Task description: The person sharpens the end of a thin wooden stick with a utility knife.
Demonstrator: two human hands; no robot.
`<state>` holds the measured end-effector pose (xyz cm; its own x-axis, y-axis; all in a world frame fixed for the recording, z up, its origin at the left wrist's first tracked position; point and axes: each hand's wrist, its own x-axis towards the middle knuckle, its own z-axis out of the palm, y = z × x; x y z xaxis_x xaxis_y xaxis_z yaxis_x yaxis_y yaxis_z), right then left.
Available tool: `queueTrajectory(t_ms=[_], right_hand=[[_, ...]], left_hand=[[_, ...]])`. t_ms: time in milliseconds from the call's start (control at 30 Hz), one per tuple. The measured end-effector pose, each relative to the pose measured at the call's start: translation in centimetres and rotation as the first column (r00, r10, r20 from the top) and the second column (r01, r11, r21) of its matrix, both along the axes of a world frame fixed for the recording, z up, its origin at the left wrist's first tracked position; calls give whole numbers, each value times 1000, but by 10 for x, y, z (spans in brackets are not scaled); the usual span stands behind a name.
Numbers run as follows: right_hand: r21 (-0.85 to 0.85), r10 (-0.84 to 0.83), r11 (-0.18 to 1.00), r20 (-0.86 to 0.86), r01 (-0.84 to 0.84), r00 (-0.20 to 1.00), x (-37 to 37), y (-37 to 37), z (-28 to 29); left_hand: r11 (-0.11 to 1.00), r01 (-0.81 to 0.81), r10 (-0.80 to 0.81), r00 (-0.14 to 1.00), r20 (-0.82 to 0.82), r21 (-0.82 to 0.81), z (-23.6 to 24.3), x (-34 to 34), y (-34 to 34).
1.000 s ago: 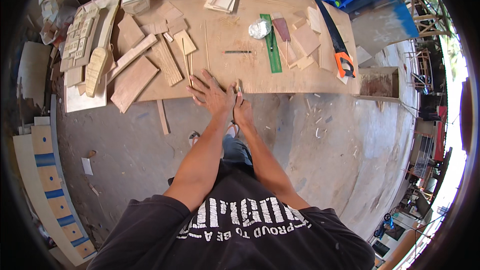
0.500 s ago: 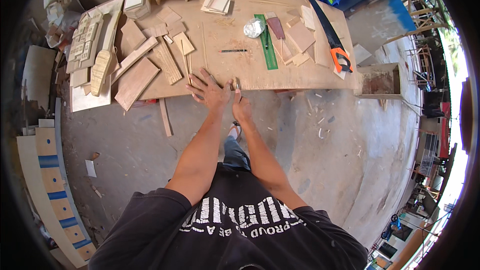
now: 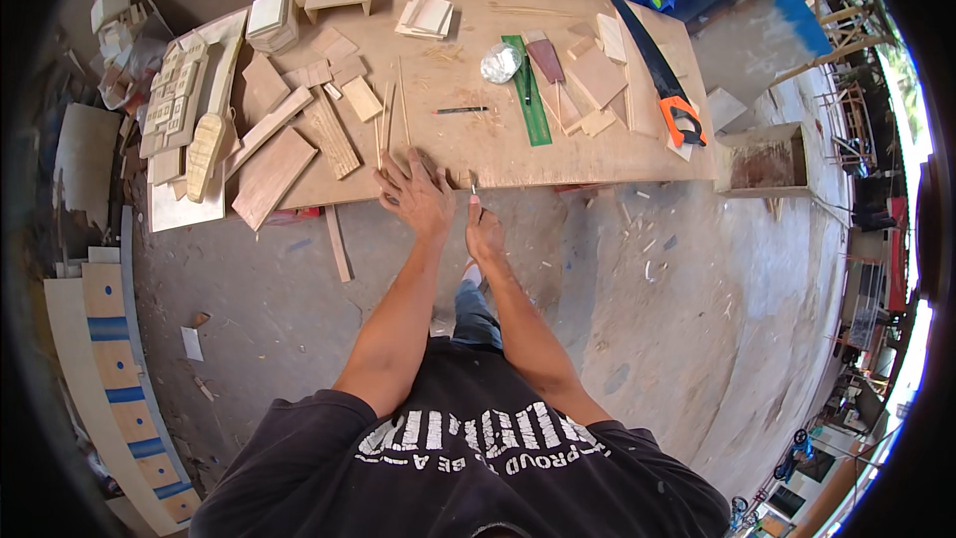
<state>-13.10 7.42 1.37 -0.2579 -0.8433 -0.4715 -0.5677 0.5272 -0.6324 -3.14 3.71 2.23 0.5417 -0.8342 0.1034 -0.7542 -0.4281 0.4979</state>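
My left hand (image 3: 418, 201) lies on the near edge of the workbench, fingers spread and pressing down beside the tips of several thin wooden sticks (image 3: 386, 118). Close to its thumb, a small pale piece of wood (image 3: 462, 179) sits at the bench edge. Just to the right, my right hand (image 3: 485, 236) is closed around a small knife (image 3: 474, 185), its short metal blade pointing away from me at the edge. The handle is hidden in my fingers. A pencil (image 3: 460, 110) lies farther back on the bench.
Wood offcuts (image 3: 274, 171) cover the bench's left side. Right of centre are a green ruler (image 3: 538, 120), a clear crumpled bag (image 3: 500, 63), a purple-handled tool (image 3: 544, 58) and an orange-handled saw (image 3: 681, 120). A wooden box (image 3: 809, 161) stands off the right end. Shavings litter the floor.
My right hand has drawn the knife slightly back toward me, away from the bench edge. My left hand stays spread at nearly the same place. The whole view has shifted a little.
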Motion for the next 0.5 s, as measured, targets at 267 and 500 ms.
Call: queueTrajectory(t_ms=[267,500], right_hand=[[-4,-6,1000,60,6,998,1,-3,2],[-64,30,998,37,-28,999,-1,1,-14]], left_hand=[[631,689,-728,685,34,-356,-28,21,-4],[414,840,-867,481,130,-350,-24,36,-8]])
